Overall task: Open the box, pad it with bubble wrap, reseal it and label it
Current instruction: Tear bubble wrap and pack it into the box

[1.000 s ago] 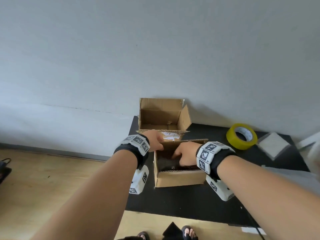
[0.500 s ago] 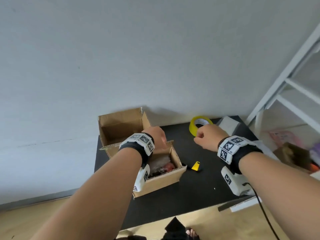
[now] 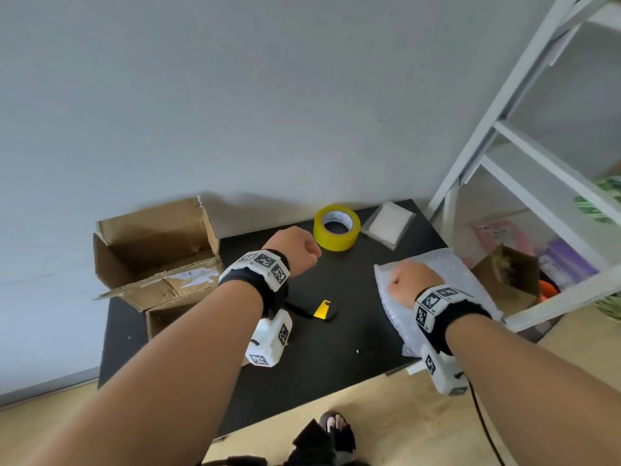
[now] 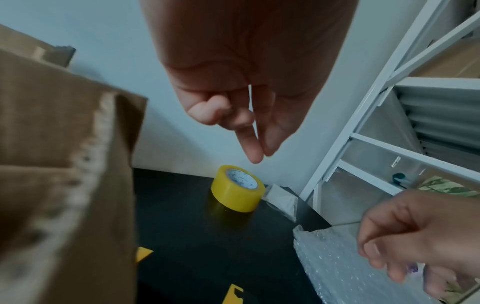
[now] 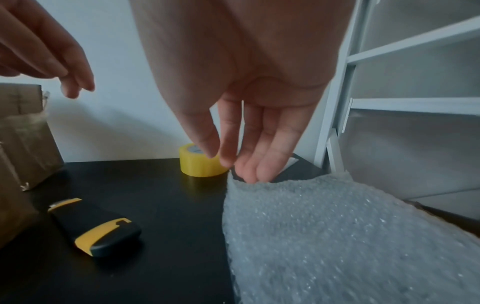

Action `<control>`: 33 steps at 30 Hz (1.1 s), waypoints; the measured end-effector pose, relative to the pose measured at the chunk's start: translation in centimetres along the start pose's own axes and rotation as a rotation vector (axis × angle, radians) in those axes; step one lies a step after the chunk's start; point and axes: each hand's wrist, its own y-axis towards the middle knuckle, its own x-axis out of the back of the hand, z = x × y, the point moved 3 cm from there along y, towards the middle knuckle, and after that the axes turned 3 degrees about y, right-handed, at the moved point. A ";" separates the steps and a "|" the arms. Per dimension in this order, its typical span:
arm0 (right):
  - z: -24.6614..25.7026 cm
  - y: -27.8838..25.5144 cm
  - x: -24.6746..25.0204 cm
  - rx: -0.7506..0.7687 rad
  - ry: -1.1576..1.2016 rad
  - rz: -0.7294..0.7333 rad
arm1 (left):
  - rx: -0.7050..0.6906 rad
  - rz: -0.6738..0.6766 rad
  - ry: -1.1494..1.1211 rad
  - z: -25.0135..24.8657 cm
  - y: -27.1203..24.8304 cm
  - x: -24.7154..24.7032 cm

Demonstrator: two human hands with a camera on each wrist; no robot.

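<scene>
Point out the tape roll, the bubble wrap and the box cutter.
tape roll [image 3: 336, 227]: head view, on the yellow outer band, near side.
bubble wrap [image 5: 337, 236]: right wrist view, on the middle of the sheet's bubbled top surface.
box cutter [image 5: 96, 224]: right wrist view, on the black body between its yellow parts.

Tabletop is a matt black surface, smooth enough to throw a faint reflection under the tape roll, which is glossy yellow plastic. Boxes are plain brown corrugated cardboard, rough and fuzzy at the torn edges. Bubble wrap is clear, shiny plastic, all bumpy. Knife looks like matt black and yellow plastic. Shelf frame is smooth and painted white.
</scene>
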 end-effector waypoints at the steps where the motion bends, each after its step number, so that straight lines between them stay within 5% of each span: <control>1: -0.5 0.7 -0.5 -0.009 0.011 0.009 | 0.000 0.000 -0.007 -0.3 0.3 -0.3; 11: -3.3 5.9 -7.4 -0.096 -0.079 0.250 | 0.086 0.115 -0.036 -1.1 3.2 -2.3; 18: -3.4 6.6 -7.6 -0.066 -0.181 0.213 | 0.185 0.134 -0.093 0.1 3.3 -2.5; 25: -1.3 6.8 -1.9 -0.105 0.069 0.177 | 0.164 0.141 -0.083 -1.4 3.4 -1.1; 33: 2.9 6.3 7.1 0.168 -0.073 -0.028 | 0.120 0.110 -0.043 -3.6 4.1 1.1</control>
